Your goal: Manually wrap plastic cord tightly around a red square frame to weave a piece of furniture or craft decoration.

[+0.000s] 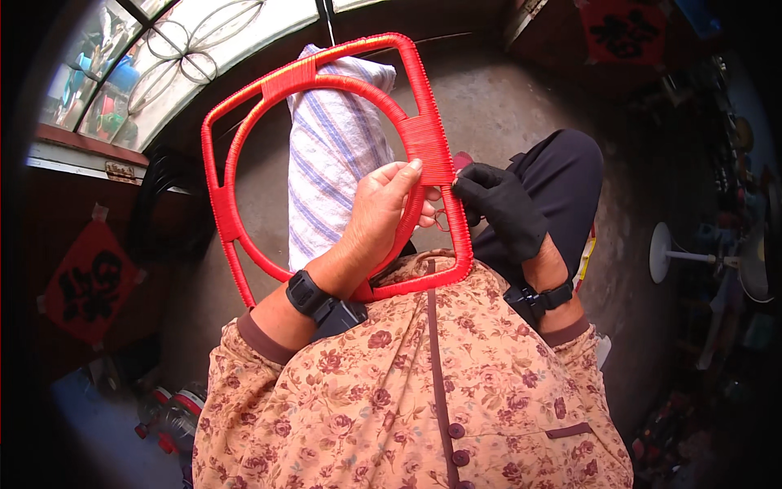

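red cord-wrapped frame (pixel 419 77): near edge overlapping floral shirt (pixel 497 359). left hand (pixel 381 200): grasping frame's right-side wrapped joint (pixel 428 147), presumably for steadiness. right hand (pixel 509 208), black-gloved: fingers bent at frame's right edge; grip cannot be told. blue-striped cloth (pixel 326 163): beneath frame, perhaps as lap cover.

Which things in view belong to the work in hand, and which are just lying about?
In hand:
red frame, held by the left hand
black glove, on the right hand
striped cloth, probably

Just around:
bottles
red paper, taped up
white stand
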The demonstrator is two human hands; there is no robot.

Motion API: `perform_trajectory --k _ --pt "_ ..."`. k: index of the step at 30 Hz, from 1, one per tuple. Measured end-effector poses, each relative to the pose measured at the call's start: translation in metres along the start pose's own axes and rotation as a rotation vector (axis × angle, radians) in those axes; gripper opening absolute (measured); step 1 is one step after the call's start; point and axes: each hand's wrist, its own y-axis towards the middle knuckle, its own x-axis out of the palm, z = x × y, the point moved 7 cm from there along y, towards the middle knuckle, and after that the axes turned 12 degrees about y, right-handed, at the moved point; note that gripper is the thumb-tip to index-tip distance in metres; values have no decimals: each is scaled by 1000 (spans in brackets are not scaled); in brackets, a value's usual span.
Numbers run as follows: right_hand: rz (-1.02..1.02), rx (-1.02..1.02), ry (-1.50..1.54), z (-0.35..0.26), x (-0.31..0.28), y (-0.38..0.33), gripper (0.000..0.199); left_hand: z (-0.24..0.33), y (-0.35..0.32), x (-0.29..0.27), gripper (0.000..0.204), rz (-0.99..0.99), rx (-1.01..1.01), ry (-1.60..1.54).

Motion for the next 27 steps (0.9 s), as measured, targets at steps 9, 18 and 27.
perform_trajectory --k 9,18,27 --pt "14 -40 -45 -4 3 -1 20 0 -2 -4 27 12 21 -8" --pt "-31 -29 -125 -9 6 12 23 -2 0 -3 26 28 47 -31" --pt "-43 -19 -205 -16 3 -13 20 -1 -3 -9 26 73 45 22"
